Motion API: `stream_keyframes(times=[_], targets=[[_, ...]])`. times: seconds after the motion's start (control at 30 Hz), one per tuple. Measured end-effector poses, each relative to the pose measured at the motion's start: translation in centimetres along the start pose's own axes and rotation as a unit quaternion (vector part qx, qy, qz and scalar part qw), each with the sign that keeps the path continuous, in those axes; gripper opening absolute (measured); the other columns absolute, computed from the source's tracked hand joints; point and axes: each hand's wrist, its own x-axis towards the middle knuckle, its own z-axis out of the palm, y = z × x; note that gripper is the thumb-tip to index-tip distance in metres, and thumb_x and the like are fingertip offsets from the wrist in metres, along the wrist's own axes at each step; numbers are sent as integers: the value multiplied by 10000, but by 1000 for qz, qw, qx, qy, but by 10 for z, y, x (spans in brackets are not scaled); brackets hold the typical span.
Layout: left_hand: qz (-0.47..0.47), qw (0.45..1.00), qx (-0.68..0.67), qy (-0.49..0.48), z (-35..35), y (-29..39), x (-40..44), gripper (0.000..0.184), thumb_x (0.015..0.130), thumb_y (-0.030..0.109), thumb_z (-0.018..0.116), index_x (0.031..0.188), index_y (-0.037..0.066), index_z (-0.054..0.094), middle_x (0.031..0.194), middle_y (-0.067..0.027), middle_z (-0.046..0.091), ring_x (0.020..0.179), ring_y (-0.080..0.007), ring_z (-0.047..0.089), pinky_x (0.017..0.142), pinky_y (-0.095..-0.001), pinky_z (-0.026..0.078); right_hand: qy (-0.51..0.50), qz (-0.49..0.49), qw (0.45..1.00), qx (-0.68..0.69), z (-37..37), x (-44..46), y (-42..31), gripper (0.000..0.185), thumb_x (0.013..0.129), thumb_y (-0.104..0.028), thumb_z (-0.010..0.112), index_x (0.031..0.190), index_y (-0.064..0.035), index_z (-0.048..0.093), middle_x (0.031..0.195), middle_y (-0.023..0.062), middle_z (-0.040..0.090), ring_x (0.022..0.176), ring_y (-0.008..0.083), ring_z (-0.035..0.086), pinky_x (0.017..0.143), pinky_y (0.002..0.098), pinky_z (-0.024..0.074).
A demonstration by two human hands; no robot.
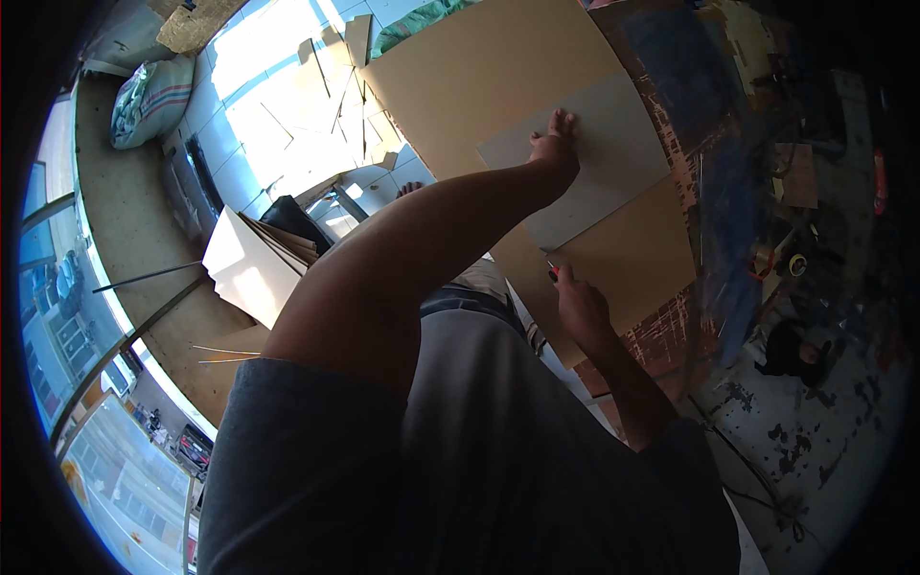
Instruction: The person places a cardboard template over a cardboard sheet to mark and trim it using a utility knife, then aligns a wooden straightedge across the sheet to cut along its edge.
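Observation:
My left hand (556, 146) lies on a grey rectangular board (618, 168), fingers stretched out and pressing down. That board rests on a larger brown cardboard sheet (470, 91). In my right hand (583, 305) is a utility knife (553, 272) with a red part showing. Its tip is at the near edge of the grey board, close to the lower left corner. Whether the blade touches the cardboard I cannot tell. My fingers hide most of the knife's handle.
Beneath the cardboard is a scratched reddish-brown worktop (671, 316). Cardboard offcuts (331, 86) lie on the tiled floor. Folded boards (254, 268) stand to my left, and a stuffed sack (151, 101) sits farther off. A tape roll (797, 264) lies at the right.

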Motion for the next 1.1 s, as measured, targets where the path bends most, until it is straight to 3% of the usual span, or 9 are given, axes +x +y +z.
stream_keyframes(times=[0.27,0.33,0.53,0.67,0.77,0.83,0.97,1.03,1.1], targets=[[-18,997,81,-7,19,8,22,577,953,106,588,1489,-12,413,1648,-252,98,1491,-521,94,1071,-531,471,94,-50,991,79,-15,59,-55,241,1036,-202,459,1181,-9,458,850,244,687,842,448,685,717,528,542],[-41,999,-10,31,21,11,21,537,930,92,611,1452,40,500,1645,-225,171,1490,-523,100,1121,-593,388,94,-56,992,62,-15,84,-71,283,1031,-198,462,1240,-8,454,880,240,691,873,436,689,743,521,549],[21,999,45,13,21,9,14,534,904,98,632,1428,55,537,1622,-192,276,1493,-520,103,1196,-679,121,290,-236,924,84,4,126,-74,594,965,-361,624,1414,-23,430,1355,186,559,1277,305,543,1030,429,437],[22,995,100,5,28,12,18,555,918,146,628,1451,51,508,1635,-209,227,1492,-524,100,1169,-673,231,234,-188,951,82,9,134,-67,648,952,-361,654,1442,-30,390,1384,170,529,1291,282,531,1050,395,423],[-61,994,6,93,39,22,26,607,909,162,646,1477,45,467,1645,-228,166,1490,-534,83,1125,-645,346,243,-188,950,66,16,138,-61,660,955,-362,653,1453,-31,373,1363,170,544,1283,284,538,1047,388,427],[-53,998,0,16,34,21,34,842,717,144,826,1481,92,477,1667,-184,102,1518,-465,34,1196,-589,272,245,-188,948,84,12,139,-61,664,955,-362,654,1457,-32,370,1355,170,548,1281,284,539,1046,385,428],[-91,994,13,63,35,23,22,784,737,153,808,1455,72,507,1656,-203,140,1512,-476,67,1197,-617,248,230,-189,943,149,13,139,-65,605,953,-358,660,1395,-29,411,1353,162,551,1276,284,544,1050,397,424],[14,993,117,-31,19,14,17,662,886,118,674,1491,15,427,1657,-213,127,1484,-549,60,1124,-604,379,241,-183,944,134,13,138,-69,580,952,-356,662,1369,-29,426,1353,160,551,1274,285,546,1052,404,423],[0,993,116,-21,16,12,10,646,896,118,655,1492,22,428,1654,-209,146,1482,-547,82,1145,-606,348,255,-174,947,90,8,136,-75,472,1012,-344,537,1375,-52,462,1365,175,531,1295,309,515,1053,418,423]])
